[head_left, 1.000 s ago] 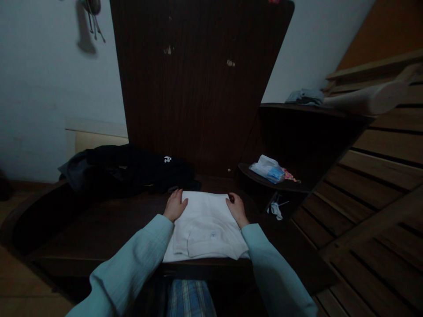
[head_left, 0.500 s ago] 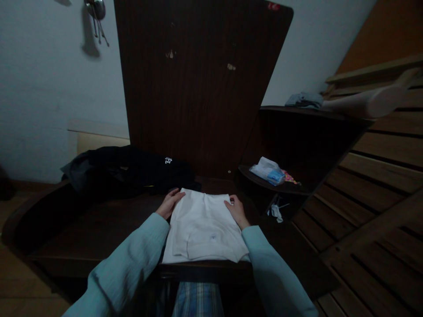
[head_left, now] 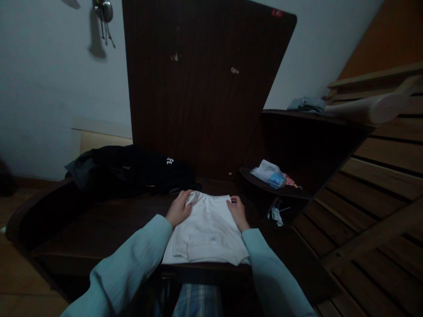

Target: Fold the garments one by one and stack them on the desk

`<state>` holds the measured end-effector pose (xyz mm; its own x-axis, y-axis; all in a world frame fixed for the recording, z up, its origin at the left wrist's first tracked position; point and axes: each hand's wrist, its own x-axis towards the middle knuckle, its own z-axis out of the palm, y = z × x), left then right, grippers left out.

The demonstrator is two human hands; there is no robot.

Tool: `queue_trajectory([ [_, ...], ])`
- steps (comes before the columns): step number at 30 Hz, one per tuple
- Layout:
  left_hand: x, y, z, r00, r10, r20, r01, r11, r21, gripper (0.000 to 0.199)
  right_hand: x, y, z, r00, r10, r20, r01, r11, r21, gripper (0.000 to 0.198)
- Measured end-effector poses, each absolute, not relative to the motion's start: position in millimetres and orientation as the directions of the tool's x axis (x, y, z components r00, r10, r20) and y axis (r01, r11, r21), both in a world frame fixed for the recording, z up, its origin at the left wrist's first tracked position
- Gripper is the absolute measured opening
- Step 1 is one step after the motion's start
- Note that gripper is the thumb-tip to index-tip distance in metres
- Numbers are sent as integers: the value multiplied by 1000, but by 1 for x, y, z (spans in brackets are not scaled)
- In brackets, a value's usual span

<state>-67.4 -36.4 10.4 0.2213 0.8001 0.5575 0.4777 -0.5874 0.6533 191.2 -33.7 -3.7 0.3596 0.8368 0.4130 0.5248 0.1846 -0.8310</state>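
A folded white shirt (head_left: 209,224) lies flat on the dark wooden desk, its collar side with a small label towards me. My left hand (head_left: 180,209) grips the shirt's far left corner, where the cloth bunches a little under the fingers. At the far right corner, my right hand (head_left: 237,212) pinches the edge between thumb and curled fingers. Small creases run across the far edge between both hands. The undersides of the fingers are hidden by the cloth.
Dark clothing (head_left: 132,171) is heaped at the desk's back left. On the right, a corner shelf (head_left: 297,193) holds a tissue pack (head_left: 269,174), with a crumpled white item (head_left: 276,215) below it. A tall dark panel (head_left: 198,97) rises behind, and wooden slats (head_left: 380,189) stand far right.
My left hand has shifted inward over the shirt's far left corner, drawing the cloth slightly right and wrinkling it. The right hand keeps its hold on the far right corner.
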Motion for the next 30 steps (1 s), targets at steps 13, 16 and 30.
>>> queue_trajectory([
  [13,-78,-41,26,-193,665,721,615,-491,617,38,188,-66,25,-388,917,-97,131,-49,-990,36],
  [16,-80,-39,25,-242,656,715,614,-467,636,36,187,-71,31,-507,854,-115,131,-55,-990,47],
  [30,-81,-34,22,-312,722,618,403,-488,774,21,210,-39,7,372,858,354,593,74,-802,29],
])
